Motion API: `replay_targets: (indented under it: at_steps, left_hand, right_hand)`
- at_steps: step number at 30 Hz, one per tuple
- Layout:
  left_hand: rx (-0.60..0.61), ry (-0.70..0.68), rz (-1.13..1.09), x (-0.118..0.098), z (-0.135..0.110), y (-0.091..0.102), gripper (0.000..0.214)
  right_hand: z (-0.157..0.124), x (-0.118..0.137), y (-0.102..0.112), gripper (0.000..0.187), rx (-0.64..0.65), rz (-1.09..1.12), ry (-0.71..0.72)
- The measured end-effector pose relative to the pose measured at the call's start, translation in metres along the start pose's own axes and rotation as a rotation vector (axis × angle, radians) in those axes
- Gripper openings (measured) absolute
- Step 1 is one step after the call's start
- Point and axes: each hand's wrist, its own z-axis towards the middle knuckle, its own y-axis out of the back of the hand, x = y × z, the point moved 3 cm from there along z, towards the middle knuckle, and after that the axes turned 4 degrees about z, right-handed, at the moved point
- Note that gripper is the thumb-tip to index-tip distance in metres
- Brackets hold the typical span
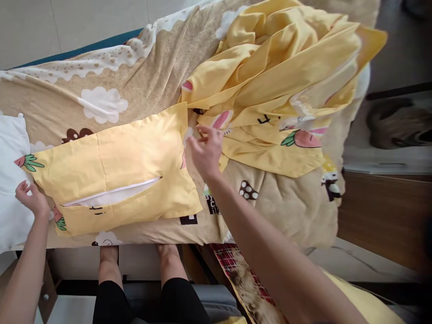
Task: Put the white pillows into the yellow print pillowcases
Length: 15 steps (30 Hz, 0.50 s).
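Between the two hands lies the yellow pillow (135, 148), long axis left to right, right end angled slightly farther. Left hand (32, 198) is just beside the left end, over white fabric (11, 148); right hand (205, 150) hovers at the right end, near rumpled yellow cloth (286, 67). Fingers curled on both, any grip impossible to tell! Near side, a gaping slit (128, 187) shows white filling (113, 196) inside.
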Motion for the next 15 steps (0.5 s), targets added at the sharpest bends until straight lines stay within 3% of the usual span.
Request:
replay_targets:
  at_steps: [1,2,4,6,8,10,12,15]
  left_hand:
    - [0.060,-0.146,0.008,-0.016,-0.021,-0.002,0.018]
    - [0.200,-0.337,0.002,-0.033,-0.049,-0.006,0.014]
    - [0.642,-0.807,-0.061,-0.069,-0.119,-0.020,0.021]
    - [0.845,-1.018,-0.123,-0.093,-0.184,-0.032,0.022]
    - [0.947,-1.136,-0.129,-0.107,-0.231,-0.050,0.025]
    - [0.968,-1.166,-0.086,-0.113,-0.254,-0.072,0.032]
    - [0.975,-1.155,0.004,-0.115,-0.257,-0.097,0.038]
    - [1.092,-1.184,0.138,-0.121,-0.250,-0.133,0.041]
  right_hand:
    - [-0.023,0.012,-0.003,0.041,0.107,-0.067,0.120]
    - [-0.050,0.024,-0.008,0.044,0.231,-0.129,0.238]
    - [-0.100,0.041,-0.022,0.054,0.428,-0.248,0.412]
    - [-0.131,0.046,-0.035,0.059,0.462,-0.350,0.461]
    - [-0.134,0.041,-0.044,0.055,0.344,-0.413,0.380]
    - [-0.118,0.033,-0.045,0.049,0.185,-0.426,0.260]
    - [-0.098,0.030,-0.042,0.046,0.106,-0.400,0.209]
    - [-0.078,0.037,-0.037,0.039,0.171,-0.321,0.262]
